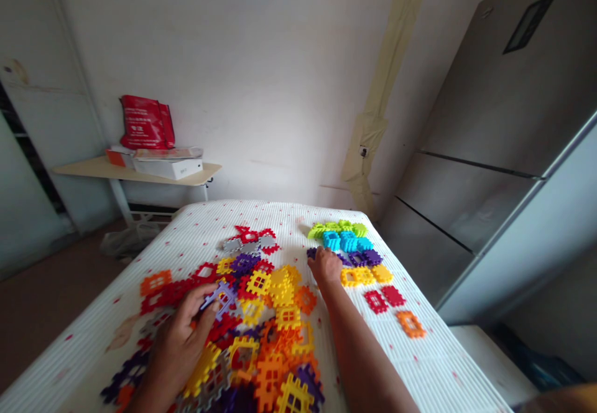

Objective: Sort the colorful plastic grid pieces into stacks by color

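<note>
Pinching a light purple piece in my left hand over the pile, I'd best keep my right hand, fingers curled and grip impossible to tell, from nudging the dark purple row toward the right edge of the table.

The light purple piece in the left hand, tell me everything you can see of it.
The light purple piece is a flat, squarish tile with notched edges and a window-like opening crossed by thin bars. It looks like molded plastic. The left hand grips its near side between thumb and fingers, covering part of it, over the pile of mixed-color pieces. Whether it also touches the pile is unclear.
</note>
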Demonstrator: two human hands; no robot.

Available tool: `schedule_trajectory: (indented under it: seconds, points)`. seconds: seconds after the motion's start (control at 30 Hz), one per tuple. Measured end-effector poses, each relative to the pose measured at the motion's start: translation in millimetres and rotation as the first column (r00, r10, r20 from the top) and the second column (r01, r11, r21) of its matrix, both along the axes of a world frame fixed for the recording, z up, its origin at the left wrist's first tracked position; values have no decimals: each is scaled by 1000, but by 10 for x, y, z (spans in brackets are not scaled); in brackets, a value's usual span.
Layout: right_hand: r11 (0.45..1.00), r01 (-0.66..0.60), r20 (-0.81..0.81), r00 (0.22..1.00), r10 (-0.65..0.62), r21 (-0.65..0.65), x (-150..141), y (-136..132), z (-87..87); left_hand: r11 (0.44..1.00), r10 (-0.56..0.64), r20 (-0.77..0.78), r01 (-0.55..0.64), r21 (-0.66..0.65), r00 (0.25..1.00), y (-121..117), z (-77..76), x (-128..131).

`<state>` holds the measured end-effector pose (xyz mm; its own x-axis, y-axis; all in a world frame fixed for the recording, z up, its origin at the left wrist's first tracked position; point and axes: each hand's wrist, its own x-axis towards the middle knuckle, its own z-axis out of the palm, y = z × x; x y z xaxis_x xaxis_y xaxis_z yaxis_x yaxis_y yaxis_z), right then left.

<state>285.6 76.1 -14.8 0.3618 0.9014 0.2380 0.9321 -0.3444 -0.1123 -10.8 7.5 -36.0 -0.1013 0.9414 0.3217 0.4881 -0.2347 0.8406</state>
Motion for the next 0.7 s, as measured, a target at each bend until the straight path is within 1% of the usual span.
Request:
schedule_trajectory:
  seconds: [0.17,0.4,0.7]
  points:
    - [999,6,-14,1000,-7,-40,-8,1,-5,1000,11,3,-11,15,1000,-7,44,30]
    - [998,4,1,1000,-4,-60,-40,-1,-1,1000,14,-12,-14,14,1000,-43,104,35]
    - [997,29,-1,1000,-29,-66,-46,-45,44,1000,16,-41,-16,1,999,-23,54,2]
